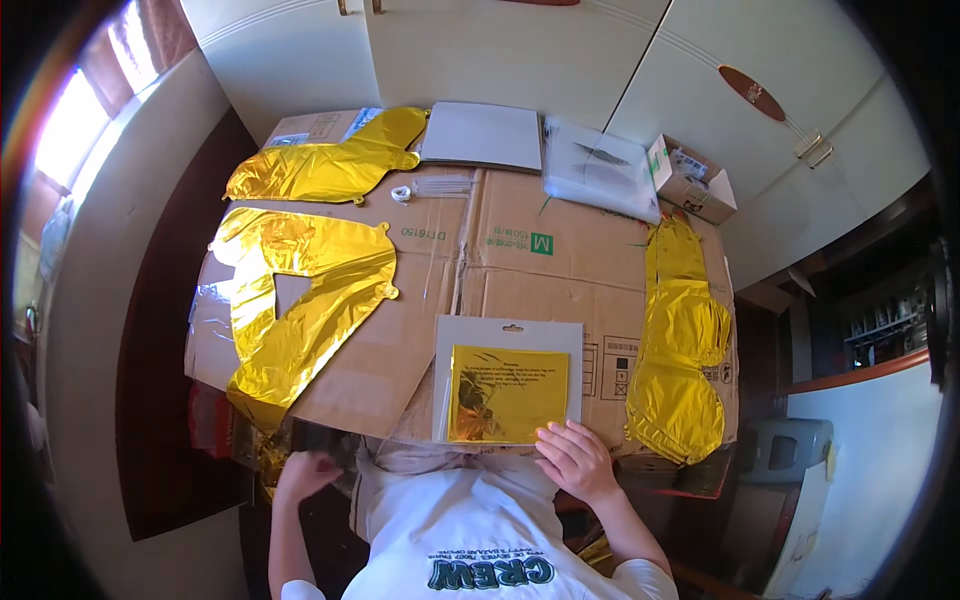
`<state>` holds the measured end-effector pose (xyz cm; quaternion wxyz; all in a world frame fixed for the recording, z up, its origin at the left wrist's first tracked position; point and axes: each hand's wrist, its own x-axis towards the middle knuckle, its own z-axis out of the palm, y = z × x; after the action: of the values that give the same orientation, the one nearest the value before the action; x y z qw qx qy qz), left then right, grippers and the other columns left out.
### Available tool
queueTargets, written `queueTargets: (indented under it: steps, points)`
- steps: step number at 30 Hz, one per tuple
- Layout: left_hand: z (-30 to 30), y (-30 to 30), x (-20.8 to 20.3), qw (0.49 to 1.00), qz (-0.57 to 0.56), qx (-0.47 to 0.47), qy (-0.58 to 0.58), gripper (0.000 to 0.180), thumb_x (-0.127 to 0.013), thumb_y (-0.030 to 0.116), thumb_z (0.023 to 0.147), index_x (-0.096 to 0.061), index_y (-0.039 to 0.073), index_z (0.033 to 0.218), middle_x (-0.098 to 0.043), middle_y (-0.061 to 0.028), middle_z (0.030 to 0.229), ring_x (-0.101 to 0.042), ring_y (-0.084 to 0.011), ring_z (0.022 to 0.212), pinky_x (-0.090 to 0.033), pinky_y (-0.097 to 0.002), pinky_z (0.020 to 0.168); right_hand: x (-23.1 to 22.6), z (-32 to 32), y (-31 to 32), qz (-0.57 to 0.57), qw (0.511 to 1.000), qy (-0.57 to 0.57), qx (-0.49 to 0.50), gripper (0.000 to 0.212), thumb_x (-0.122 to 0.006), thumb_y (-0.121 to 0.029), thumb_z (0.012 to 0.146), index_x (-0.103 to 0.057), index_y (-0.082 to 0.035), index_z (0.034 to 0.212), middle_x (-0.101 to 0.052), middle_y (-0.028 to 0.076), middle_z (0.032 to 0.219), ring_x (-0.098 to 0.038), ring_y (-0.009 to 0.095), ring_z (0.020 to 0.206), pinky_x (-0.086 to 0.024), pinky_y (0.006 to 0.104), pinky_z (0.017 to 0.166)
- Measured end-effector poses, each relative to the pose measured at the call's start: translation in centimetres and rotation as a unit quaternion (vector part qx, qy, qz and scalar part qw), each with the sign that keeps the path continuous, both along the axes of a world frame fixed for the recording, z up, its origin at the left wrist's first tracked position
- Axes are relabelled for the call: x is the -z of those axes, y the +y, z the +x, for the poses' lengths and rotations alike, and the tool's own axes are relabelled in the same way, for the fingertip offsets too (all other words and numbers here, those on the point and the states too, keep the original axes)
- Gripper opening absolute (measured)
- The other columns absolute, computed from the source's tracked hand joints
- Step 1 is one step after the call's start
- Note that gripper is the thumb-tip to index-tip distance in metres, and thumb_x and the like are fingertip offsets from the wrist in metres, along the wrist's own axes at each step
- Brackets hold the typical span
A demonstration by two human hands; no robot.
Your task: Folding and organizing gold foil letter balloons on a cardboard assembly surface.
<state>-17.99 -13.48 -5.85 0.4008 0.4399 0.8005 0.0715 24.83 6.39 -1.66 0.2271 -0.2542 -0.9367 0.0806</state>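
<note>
A flat see-through package (510, 395) with folded gold foil and a white hang-hole card lies at the near edge of the cardboard-topped table. On its lower right corner rests my right hand (578, 460), fingers stretched out and lying flat. My left hand (308, 475) hovers below the table's near left edge, beside a hanging bit of gold foil (270, 455); its fingers are smeared by motion. Left of the package lies a flat, uninflated gold foil balloon (318, 250) with a cut-out middle. Another gold foil balloon (683, 340) stretches along the right side.
At the back are a third foil balloon (325, 170), a stack of white card (482, 136), clear plastic bags (598, 170) and a small open carton (695, 180). A white string coil (401, 194) lies near clear straws (443, 186). Cabinets (500, 50) stand behind the table.
</note>
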Motion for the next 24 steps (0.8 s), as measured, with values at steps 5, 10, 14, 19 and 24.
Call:
queueTargets:
  steps: [5,10,14,19,24]
  points:
    - [9.8,6.3,-5.3,0.840,0.427,0.280,0.184,0.018,-0.079,0.021,0.069,-0.065,0.016,0.080,-0.062,-0.0012,0.083,-0.061,-0.0204,0.079,-0.050,-0.0336,0.066,0.4,-0.2,-0.1,-0.002,1.000,0.025,0.007,0.022,-0.074,-0.018,0.081,-0.065,-0.010,0.099,-0.066,0.003,0.115,-0.061,0.020,0.112,-0.046,0.0388,0.101]
    - [12.6,10.7,-4.6,0.748,0.539,0.336,0.193,0.017,-0.074,0.017,0.074,-0.066,0.017,0.089,-0.062,0.0010,0.097,-0.061,-0.0154,0.093,-0.045,-0.0328,0.079,0.0,-0.3,0.1,-0.012,0.999,0.033,0.006,0.019,-0.073,-0.017,0.081,-0.064,-0.009,0.096,-0.067,0.003,0.114,-0.062,0.020,0.110,-0.047,0.0387,0.100]
    - [12.9,11.2,-3.6,0.739,0.567,0.320,0.174,0.019,-0.075,0.016,0.072,-0.066,0.015,0.088,-0.063,0.0015,0.099,-0.061,-0.0140,0.094,-0.045,-0.0316,0.079,0.0,-0.3,0.1,-0.006,0.999,0.040,0.010,0.017,-0.073,-0.015,0.081,-0.063,-0.009,0.093,-0.067,0.004,0.114,-0.063,0.020,0.109,-0.048,0.0384,0.099]
    - [13.5,11.3,-3.6,0.756,0.570,0.279,0.159,0.022,-0.077,0.013,0.069,-0.066,0.013,0.087,-0.063,0.0019,0.095,-0.061,-0.0138,0.088,-0.045,-0.0315,0.076,-0.1,-0.5,-0.1,-0.010,0.997,0.064,0.051,0.020,-0.074,-0.013,0.079,-0.064,-0.007,0.095,-0.067,0.004,0.106,-0.063,0.020,0.104,-0.051,0.0349,0.095]
    - [13.5,11.3,-3.4,0.771,0.561,0.262,0.148,0.019,-0.076,0.010,0.069,-0.066,0.012,0.084,-0.064,0.0018,0.091,-0.060,-0.0139,0.081,-0.045,-0.0320,0.074,-0.8,-0.3,0.5,-0.008,0.998,0.039,0.042,0.021,-0.075,-0.013,0.077,-0.066,-0.005,0.094,-0.066,0.005,0.102,-0.063,0.020,0.102,-0.053,0.0314,0.090]
